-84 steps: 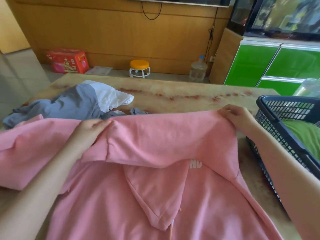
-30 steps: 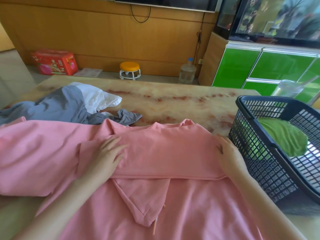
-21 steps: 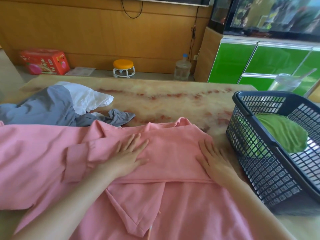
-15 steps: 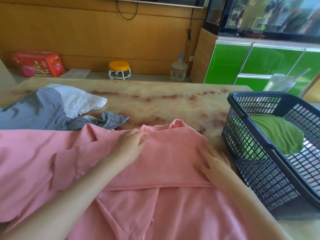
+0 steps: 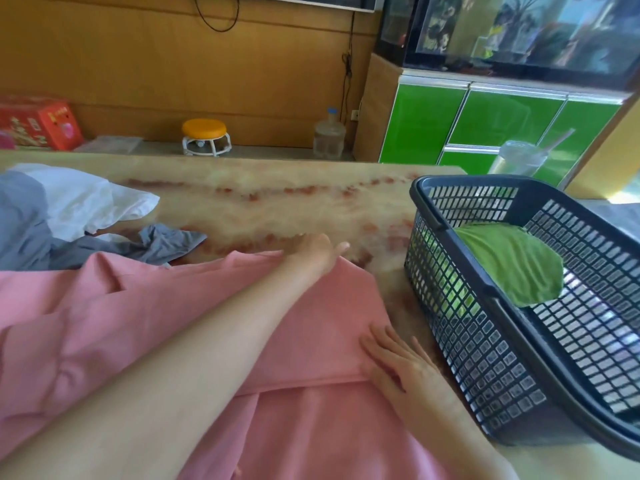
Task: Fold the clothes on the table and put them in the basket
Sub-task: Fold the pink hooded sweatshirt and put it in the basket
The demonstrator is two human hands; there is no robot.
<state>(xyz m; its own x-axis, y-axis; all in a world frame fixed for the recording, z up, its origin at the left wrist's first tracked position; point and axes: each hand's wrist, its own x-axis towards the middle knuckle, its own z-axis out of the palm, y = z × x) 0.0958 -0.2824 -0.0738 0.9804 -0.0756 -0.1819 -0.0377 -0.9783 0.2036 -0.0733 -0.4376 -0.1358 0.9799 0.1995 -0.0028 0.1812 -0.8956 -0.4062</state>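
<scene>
We see a pink garment [image 5: 339,323] spread across the near half of the marble-patterned table [image 5: 277,202], with its far part folded back over the rest so that a straight folded edge runs across it. The left hand [image 5: 317,252] reaches across to the garment's far edge, where the cloth meets the bare tabletop. It is blurred, and we cannot tell whether it pinches that edge or only lies on it. The right hand [image 5: 398,362] lies flat on the garment's right side, fingers straight and spread, pressing down where the folded layer ends, just beside the basket [image 5: 491,292]. That dark mesh basket stands on the right of the table, and a folded green garment [image 5: 509,268] sits inside it. On the far left of the table we find a grey garment [image 5: 20,230] and a white garment [image 5: 79,202] bunched together, the grey one touching the pink cloth. A clear plastic cup with a straw [image 5: 519,161] stands behind the basket. Beyond the table, on the floor along the wooden wall, we see a red box [image 5: 38,121], a small orange-topped stool [image 5: 204,136] and a water bottle [image 5: 329,135]. A green cabinet [image 5: 502,119] to the right carries a fish tank [image 5: 519,32].
</scene>
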